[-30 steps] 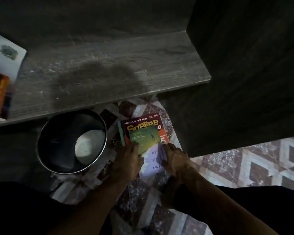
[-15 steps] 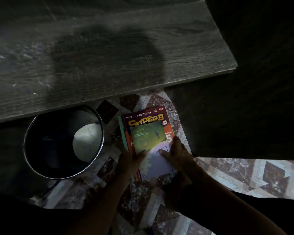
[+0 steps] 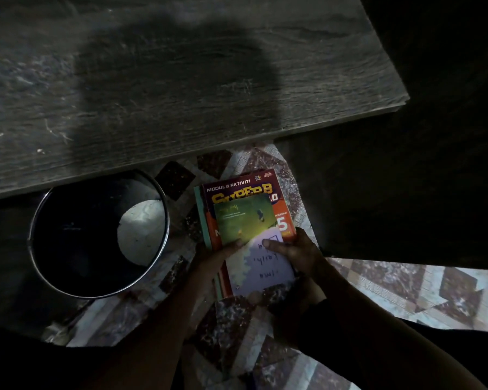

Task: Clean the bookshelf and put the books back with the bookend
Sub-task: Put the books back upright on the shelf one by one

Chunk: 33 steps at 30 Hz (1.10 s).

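Books at six o'clock, left hand and right hand gripping the stack; not yet on twelve-o'clock shelf.

Bare forearms, dark clothing.

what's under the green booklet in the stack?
The red SUPERB workbook, a teal-edged book below it. Left hand and right hand grip the stack; anything lower is covered.

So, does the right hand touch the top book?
Touching. The head view shows the right hand, thumb lying flat on the top book.
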Each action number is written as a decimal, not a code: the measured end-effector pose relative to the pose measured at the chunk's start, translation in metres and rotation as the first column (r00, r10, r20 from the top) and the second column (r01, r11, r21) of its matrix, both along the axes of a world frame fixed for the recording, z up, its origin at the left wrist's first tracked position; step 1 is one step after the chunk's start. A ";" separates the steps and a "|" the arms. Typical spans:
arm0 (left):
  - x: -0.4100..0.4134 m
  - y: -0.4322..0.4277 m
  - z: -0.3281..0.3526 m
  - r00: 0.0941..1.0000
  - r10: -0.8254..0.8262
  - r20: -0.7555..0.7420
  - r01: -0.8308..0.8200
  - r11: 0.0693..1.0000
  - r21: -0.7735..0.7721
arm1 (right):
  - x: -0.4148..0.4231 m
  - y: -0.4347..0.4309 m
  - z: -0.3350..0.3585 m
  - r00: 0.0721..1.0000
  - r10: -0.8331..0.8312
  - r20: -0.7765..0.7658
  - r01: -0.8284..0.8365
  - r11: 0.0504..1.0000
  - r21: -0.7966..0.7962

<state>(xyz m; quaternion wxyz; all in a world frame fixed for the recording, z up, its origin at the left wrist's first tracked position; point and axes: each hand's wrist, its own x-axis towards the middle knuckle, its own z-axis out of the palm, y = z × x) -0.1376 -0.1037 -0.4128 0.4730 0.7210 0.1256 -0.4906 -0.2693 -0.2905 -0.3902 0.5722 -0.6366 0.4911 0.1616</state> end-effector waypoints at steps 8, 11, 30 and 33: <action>-0.006 -0.005 0.038 0.992 0.065 -0.104 -0.080 0.986 -0.144 | -0.005 0.002 0.009 0.995 -0.083 -0.054 0.084 0.996 0.023; -0.015 -0.001 0.044 0.983 0.133 -0.130 -0.156 0.970 -0.187 | -0.009 0.010 0.029 0.993 -0.117 0.013 0.116 0.992 0.058; -0.046 0.043 0.176 0.985 0.100 -0.141 -0.142 0.933 -0.332 | -0.044 0.052 0.157 0.958 -0.145 0.246 0.110 0.983 0.148; -0.055 0.053 0.201 0.989 0.079 -0.122 -0.115 0.939 -0.324 | -0.055 0.063 0.189 0.950 -0.111 0.291 0.087 0.992 0.094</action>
